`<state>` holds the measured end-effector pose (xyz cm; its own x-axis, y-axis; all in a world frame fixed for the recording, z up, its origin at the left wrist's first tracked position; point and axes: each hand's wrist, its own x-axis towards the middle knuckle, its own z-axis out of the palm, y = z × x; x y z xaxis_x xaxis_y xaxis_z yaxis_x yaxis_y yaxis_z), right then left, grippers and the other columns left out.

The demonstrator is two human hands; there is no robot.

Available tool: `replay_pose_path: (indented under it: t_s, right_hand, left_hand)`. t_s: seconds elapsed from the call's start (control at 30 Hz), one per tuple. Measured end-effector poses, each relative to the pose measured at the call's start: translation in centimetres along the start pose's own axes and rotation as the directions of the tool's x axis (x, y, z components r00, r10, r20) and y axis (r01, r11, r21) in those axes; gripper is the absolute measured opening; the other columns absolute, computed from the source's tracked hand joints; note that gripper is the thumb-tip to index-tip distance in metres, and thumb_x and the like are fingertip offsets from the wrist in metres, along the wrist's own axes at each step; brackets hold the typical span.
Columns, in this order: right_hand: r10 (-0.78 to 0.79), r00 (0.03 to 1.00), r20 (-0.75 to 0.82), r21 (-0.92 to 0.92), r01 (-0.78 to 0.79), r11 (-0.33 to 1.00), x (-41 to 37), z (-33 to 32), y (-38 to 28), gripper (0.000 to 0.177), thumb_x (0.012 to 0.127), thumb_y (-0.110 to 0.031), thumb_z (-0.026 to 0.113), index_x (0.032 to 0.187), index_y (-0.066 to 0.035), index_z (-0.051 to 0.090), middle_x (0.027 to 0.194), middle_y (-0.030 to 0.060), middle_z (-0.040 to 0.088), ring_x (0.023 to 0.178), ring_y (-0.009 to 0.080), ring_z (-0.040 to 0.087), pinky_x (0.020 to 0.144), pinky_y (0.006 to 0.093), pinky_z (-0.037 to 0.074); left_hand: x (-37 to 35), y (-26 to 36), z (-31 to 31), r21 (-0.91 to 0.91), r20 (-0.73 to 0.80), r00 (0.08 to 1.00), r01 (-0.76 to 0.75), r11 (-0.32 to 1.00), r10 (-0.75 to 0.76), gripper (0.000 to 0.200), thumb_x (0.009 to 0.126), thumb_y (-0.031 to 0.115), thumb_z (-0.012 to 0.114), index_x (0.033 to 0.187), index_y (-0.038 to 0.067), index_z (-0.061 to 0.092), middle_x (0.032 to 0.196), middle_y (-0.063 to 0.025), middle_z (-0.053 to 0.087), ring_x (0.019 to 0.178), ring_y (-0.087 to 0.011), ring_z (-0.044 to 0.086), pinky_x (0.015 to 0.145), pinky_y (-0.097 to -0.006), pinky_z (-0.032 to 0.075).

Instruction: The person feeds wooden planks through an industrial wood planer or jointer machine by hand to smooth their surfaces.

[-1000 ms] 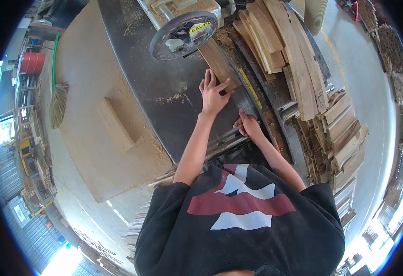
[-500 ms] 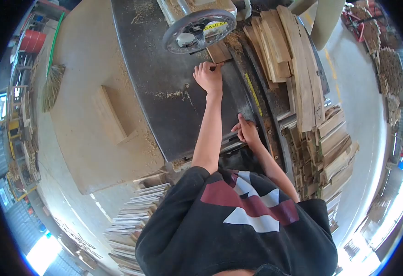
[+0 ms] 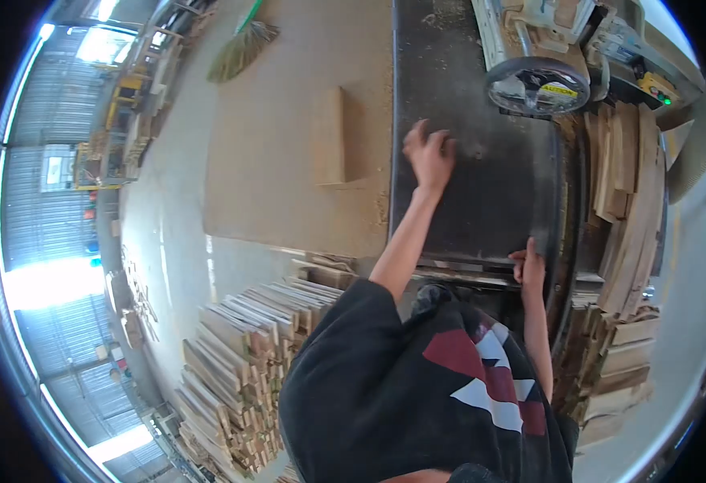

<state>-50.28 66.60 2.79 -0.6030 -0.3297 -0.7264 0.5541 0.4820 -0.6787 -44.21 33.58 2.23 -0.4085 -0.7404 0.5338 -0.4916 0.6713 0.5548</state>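
My left hand (image 3: 428,155) hovers over the dark steel machine table (image 3: 482,185), fingers loosely curled, nothing in it. My right hand (image 3: 529,266) rests on the table's near edge, fingers hooked over the rim. A round handwheel with a yellow caution label (image 3: 537,84) stands at the far end of the table. A wooden board (image 3: 330,137) lies on the tan side table (image 3: 289,161), left of my left hand.
Rough planks (image 3: 623,185) are stacked along the right of the machine. A pile of cut boards (image 3: 248,354) sits on the floor at lower left. A broom (image 3: 240,44) lies at the far left. A ribbed dust hose (image 3: 695,165) hangs at the right.
The view has swung to the left. My left hand has left the board by the handwheel and drawn back left over the table. My right hand stays at the near edge.
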Motion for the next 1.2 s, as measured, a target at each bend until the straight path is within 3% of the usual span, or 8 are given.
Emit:
replay_pose_path:
  t_s: [0.1,0.2,0.33,0.5,0.53,0.63,0.8,1.2]
  right_hand:
    - [0.004,1.0,-0.002,0.003,-0.004,1.0,0.0,0.0,-0.1,0.072,0.104,-0.062,0.045,0.071,-0.001,0.067,0.045,0.0004,0.046,0.037,0.0097,0.041,0.037,0.0268,0.026]
    - [-0.06,0.998,-0.012,0.024,0.061,0.998,0.1,0.2,0.4,0.072,0.104,-0.061,0.044,0.071,-0.001,0.068,0.045,0.0005,0.046,0.037,0.0093,0.042,0.036,0.0257,0.026]
    - [-0.061,0.998,0.012,0.024,0.061,0.998,0.2,-0.1,0.6,0.071,0.103,-0.062,0.046,0.074,-0.001,0.066,0.045,-0.0003,0.046,0.035,0.0084,0.04,0.034,0.0246,0.024]
    - [-0.101,0.995,0.001,-0.053,0.101,0.994,-0.6,0.0,0.1,0.076,0.102,-0.069,0.038,0.069,-0.008,0.068,0.045,0.0006,0.049,0.04,0.0116,0.049,0.042,0.0278,0.036]
    - [-0.093,0.995,0.025,-0.027,0.094,0.995,0.1,-0.3,0.9,0.076,0.102,-0.069,0.038,0.068,-0.008,0.068,0.046,0.0015,0.051,0.038,0.0116,0.048,0.04,0.0276,0.035]
    - [-0.135,0.991,0.024,0.12,0.132,0.984,0.0,0.1,0.9,0.074,0.104,-0.063,0.041,0.073,-0.001,0.068,0.048,0.0046,0.053,0.036,0.012,0.046,0.036,0.0267,0.031]
    - [-0.096,0.993,0.071,0.069,0.091,0.993,0.2,-0.3,0.7,0.073,0.106,-0.058,0.042,0.076,0.002,0.069,0.048,0.0043,0.052,0.036,0.0123,0.044,0.036,0.0274,0.029]
    - [-0.111,0.992,0.053,0.055,0.108,0.993,-0.4,-0.2,0.8,0.072,0.106,-0.058,0.041,0.076,0.002,0.069,0.048,0.003,0.051,0.037,0.0115,0.045,0.035,0.027,0.03]
  left_hand:
    - [0.5,-8.1,-6.6,0.444,-0.097,0.956,0.291,0.847,-0.278,0.061,0.079,0.031,0.083,0.135,0.016,0.062,0.146,-0.0289,0.047,0.14,-0.0461,0.034,0.113,-0.0627,0.026]
    - [1.1,-13.4,-12.2,0.441,-0.174,0.776,0.612,0.657,-0.606,0.078,0.073,0.034,0.089,0.142,0.021,0.057,0.151,-0.0277,0.038,0.14,-0.0461,0.034,0.113,-0.0625,0.03]
    - [-0.3,-17.9,-15.5,0.472,-0.047,0.869,0.453,0.756,-0.492,0.068,0.072,0.032,0.09,0.133,0.019,0.064,0.144,-0.0228,0.048,0.135,-0.0445,0.042,0.107,-0.0662,0.036]
    - [-1.6,-24.2,-13.1,-0.084,-0.08,0.891,0.44,0.894,-0.447,0.048,0.069,0.027,0.091,0.11,0.011,0.072,0.11,-0.0114,0.07,0.099,-0.0317,0.067,0.092,-0.0451,0.056]
    - [-0.7,-20.4,-14.6,0.213,-0.088,0.929,0.369,0.904,-0.359,0.052,0.069,0.028,0.09,0.114,0.01,0.072,0.116,-0.015,0.068,0.108,-0.0346,0.065,0.096,-0.0459,0.054]
    - [-1.7,-17.9,-14.9,0.328,-0.024,0.908,0.402,0.855,-0.418,0.063,0.069,0.023,0.085,0.129,0.018,0.067,0.144,-0.0194,0.053,0.135,-0.0411,0.046,0.111,-0.0568,0.038]
    - [-2.9,-15.3,-14.8,0.262,-0.105,0.895,0.446,0.856,-0.435,0.066,0.07,0.022,0.083,0.133,0.02,0.066,0.155,-0.0193,0.039,0.135,-0.0461,0.041,0.112,-0.0587,0.035]
    - [-3.3,-15.5,-14.4,0.325,-0.116,0.909,0.416,0.85,-0.4,0.065,0.076,0.025,0.083,0.137,0.021,0.061,0.155,-0.0193,0.04,0.134,-0.0436,0.042,0.11,-0.0573,0.037]
